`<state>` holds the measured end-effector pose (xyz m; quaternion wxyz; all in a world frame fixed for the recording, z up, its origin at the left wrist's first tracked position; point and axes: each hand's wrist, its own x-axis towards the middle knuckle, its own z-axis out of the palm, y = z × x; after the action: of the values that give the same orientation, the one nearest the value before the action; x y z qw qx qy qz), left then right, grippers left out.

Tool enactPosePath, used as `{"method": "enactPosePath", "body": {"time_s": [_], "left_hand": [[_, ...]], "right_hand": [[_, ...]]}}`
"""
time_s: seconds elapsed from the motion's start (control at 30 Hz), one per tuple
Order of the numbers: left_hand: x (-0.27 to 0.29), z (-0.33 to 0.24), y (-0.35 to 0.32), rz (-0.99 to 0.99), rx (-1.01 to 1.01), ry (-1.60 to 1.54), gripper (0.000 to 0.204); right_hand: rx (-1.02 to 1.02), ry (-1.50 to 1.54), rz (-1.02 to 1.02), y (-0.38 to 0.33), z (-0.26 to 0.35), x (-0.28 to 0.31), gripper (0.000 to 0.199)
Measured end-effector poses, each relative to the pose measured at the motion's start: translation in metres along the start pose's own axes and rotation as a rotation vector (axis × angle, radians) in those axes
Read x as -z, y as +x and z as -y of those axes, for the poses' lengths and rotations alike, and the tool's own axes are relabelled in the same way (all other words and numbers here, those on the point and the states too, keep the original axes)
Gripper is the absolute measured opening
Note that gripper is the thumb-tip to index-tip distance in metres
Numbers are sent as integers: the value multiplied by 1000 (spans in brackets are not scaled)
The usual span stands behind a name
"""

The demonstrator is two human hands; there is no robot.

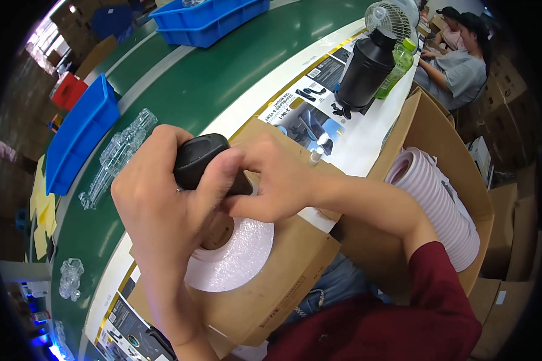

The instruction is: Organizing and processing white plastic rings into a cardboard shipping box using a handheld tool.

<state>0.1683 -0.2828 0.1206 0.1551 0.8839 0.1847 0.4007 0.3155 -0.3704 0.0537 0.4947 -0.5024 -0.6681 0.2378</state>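
Left hand (162,198): closest to the lens, wrapped around a black rounded plastic part (200,159), fingers curled over its lower side, thumb laid across.
Right hand (277,180): coming in from the red sleeve (403,313), fingertips pinched narrow against the near face of the black part, just touching the left thumb.
Black part: held up above the roll, clear of the bench.
Roll of white tape (238,259): lying flat on a brown cardboard sheet (289,283), directly under both hands, brown core partly hidden by the left palm.
Cardboard box (445,156): at right, open, stacked with pale pink rolls (439,204).
Green conveyor belt (193,90): beyond the hands, clear plastic pieces (117,156) lying along it, blue bins (78,135) on its far side.
Far right: black jug (364,69), green bottle (397,66), small fan (388,18), another person (457,63) seated.
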Motion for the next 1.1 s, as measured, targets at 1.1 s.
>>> {"method": "enactPosePath", "body": {"time_s": [1.1], "left_hand": [[-6, 11, -8, -117, -168, 176, 59]], "right_hand": [[181, 96, -135, 4, -1, -12, 23]]}}
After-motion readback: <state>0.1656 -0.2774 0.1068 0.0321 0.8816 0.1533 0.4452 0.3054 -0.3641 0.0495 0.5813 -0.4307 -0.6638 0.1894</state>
